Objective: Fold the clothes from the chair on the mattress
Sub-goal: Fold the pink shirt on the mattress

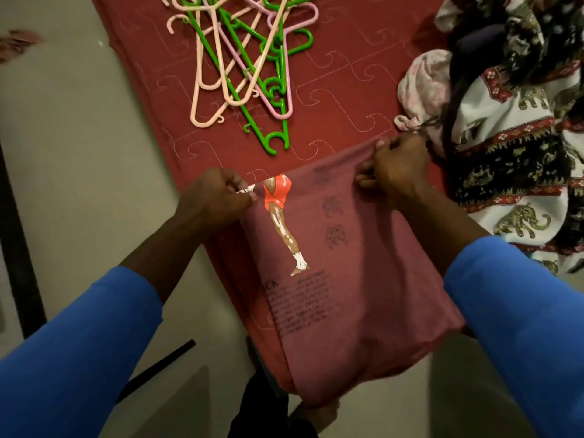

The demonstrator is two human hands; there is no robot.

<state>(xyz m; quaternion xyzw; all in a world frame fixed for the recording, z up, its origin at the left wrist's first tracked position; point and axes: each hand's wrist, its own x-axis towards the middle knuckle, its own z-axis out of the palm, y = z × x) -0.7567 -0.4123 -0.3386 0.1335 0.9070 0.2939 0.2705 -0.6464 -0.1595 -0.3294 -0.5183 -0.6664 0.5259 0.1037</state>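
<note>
A dusty-pink T-shirt (354, 279) with a printed leg figure and black text lies on the near end of the dark red mattress (341, 90), its lower part hanging over the near edge. My left hand (218, 194) pinches the shirt's far left corner. My right hand (395, 169) grips the far right corner of the same folded edge. Both arms wear blue sleeves.
A pile of green, peach and pink plastic hangers (246, 58) lies on the mattress further back. At the right sits a heap of clothes: a pale pink garment (423, 86) and an elephant-print cloth (518, 147). Pale floor (79, 153) runs along the left.
</note>
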